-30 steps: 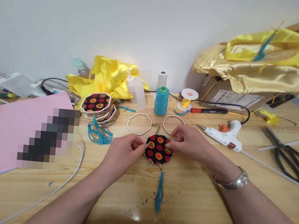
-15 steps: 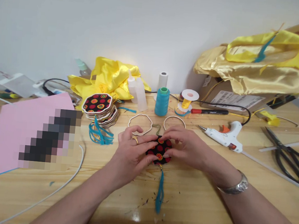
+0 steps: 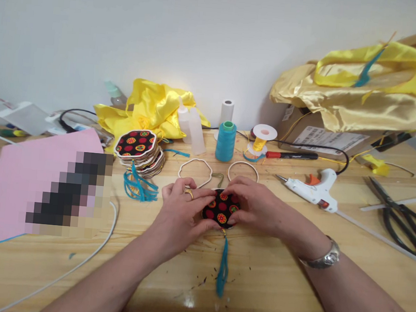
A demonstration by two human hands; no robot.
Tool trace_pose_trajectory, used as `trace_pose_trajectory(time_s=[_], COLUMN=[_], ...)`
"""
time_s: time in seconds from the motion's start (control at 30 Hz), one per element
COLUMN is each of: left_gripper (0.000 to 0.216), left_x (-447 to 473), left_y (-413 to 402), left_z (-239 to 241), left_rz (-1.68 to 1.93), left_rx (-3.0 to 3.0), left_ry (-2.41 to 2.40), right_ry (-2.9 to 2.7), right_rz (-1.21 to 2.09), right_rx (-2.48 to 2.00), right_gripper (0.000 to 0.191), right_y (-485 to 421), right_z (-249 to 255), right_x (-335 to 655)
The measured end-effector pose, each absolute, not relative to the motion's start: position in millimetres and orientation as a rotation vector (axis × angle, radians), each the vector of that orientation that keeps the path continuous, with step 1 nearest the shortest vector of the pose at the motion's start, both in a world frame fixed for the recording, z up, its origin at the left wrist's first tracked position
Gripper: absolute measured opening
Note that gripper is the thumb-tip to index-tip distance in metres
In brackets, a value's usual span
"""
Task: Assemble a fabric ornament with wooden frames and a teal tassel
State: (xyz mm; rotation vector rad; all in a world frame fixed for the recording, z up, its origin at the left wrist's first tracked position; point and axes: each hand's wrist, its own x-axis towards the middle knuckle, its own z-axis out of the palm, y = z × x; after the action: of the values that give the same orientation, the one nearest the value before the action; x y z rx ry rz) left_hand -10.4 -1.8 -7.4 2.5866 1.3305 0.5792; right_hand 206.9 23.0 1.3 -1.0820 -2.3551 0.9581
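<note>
A black fabric-covered ornament [image 3: 221,208] with red and yellow flower dots lies flat on the table in front of me. From its lower edge a blue tassel [image 3: 223,269] hangs toward me, and a green cord loop [image 3: 219,178] sticks out at the top. My left hand [image 3: 191,205] grips its left edge, thumb below and fingers above. On the right edge, my right hand [image 3: 253,203] pinches it between thumb and fingers. Just beyond lie a scalloped wooden frame [image 3: 179,168] and a round wooden frame [image 3: 258,172].
A stack of similar ornaments [image 3: 136,145] with blue tassels [image 3: 140,186] stands left. Behind are a blue thread spool [image 3: 225,143] and white squeeze bottles [image 3: 197,133]. A glue gun [image 3: 312,189] and black scissors [image 3: 402,217] lie right. Pink paper [image 3: 47,161] covers the far left.
My fingers have shifted slightly outward along the ornament's edges, so more of its patterned face shows. The ornament itself has hardly moved.
</note>
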Motion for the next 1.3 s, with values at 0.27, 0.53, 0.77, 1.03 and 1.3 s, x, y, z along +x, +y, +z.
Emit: trace_pose_trajectory(time_s=[0.27, 0.53, 0.77, 1.03, 1.3], left_gripper=[0.04, 0.037, 0.043, 0.041, 0.044], left_x=[-10, -8, -5, -1, 0], left_y=[-2, -4, -3, -2, 0], left_z=[-9, -6, -10, -11, -11], left_rz=[0.569, 0.715, 0.671, 0.644, 0.672], left_rx=[2.564, 2.449, 2.341, 2.305, 2.253], left_ry=[1.353, 1.424, 1.552, 1.57, 1.563], right_ry=[-2.358, -2.367, -2.393, -2.506, -2.483], right_rz=[0.963, 0.955, 0.865, 0.792, 0.796], right_rx=[-1.092, -1.087, -0.969, -0.926, -0.883], right_gripper=[0.04, 0.029, 0.023, 0.023, 0.041], right_y=[23, 22, 14, 11, 13], right_z=[2, 5, 14, 6, 2], right_x=[207, 206, 202, 198, 198])
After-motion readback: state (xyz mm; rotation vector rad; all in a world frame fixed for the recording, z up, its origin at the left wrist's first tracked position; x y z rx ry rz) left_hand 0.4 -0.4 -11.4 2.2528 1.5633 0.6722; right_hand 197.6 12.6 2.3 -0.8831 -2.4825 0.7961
